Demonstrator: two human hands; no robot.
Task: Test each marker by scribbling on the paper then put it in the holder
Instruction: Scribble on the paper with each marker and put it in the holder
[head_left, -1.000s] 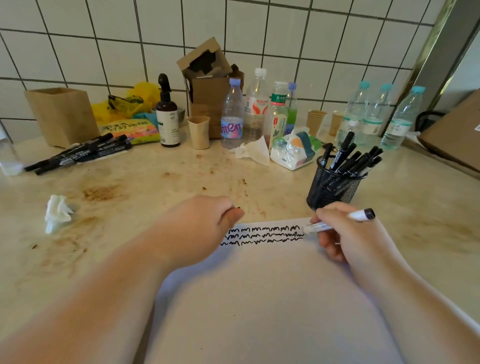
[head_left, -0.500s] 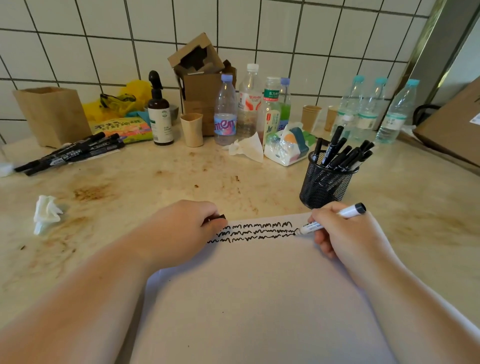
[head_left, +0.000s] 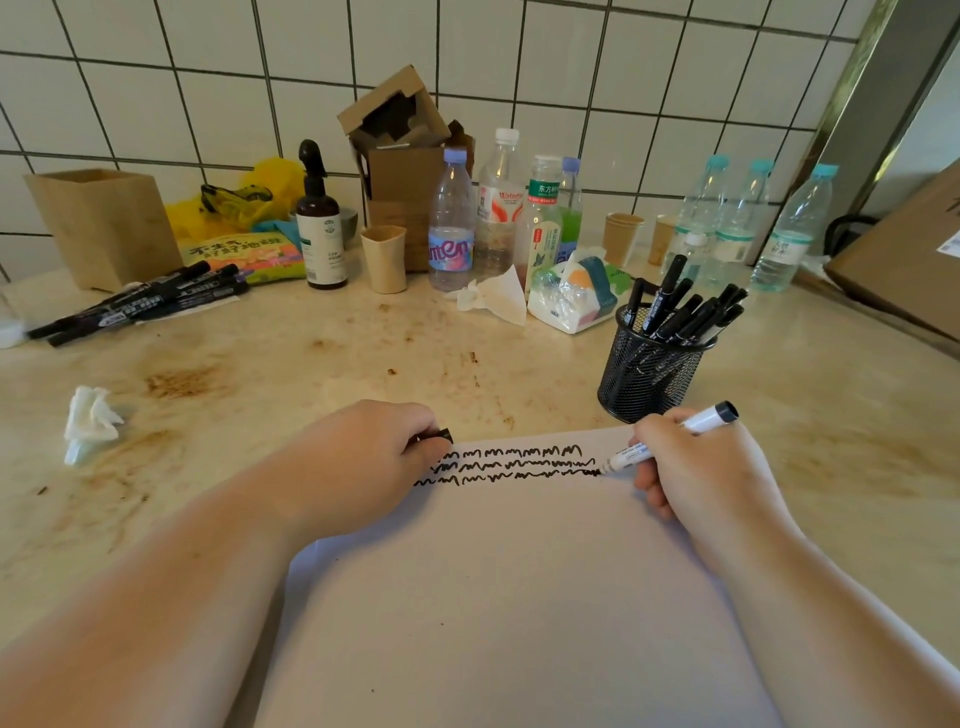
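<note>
A white sheet of paper (head_left: 498, 587) lies on the counter in front of me with three rows of black scribbles (head_left: 511, 465) near its far edge. My right hand (head_left: 696, 470) grips a white marker (head_left: 670, 439) with its tip on the paper at the right end of the lowest row. My left hand (head_left: 363, 457) rests on the paper's left part and holds a small black cap (head_left: 441, 434). A black mesh holder (head_left: 647, 371) with several black markers stands just beyond my right hand. A pile of black markers (head_left: 140, 304) lies at the far left.
Along the tiled wall stand several water bottles (head_left: 727, 223), a brown spray bottle (head_left: 319, 228), paper cups (head_left: 384, 257), cardboard boxes (head_left: 402, 171), a tissue pack (head_left: 571, 299) and a paper bag (head_left: 106, 223). A crumpled tissue (head_left: 91, 421) lies on the stained counter at left.
The marker tip came down onto the paper and scribbled at the right end of the lowest row. My left hand stayed on the paper with the cap. The view shifted slightly.
</note>
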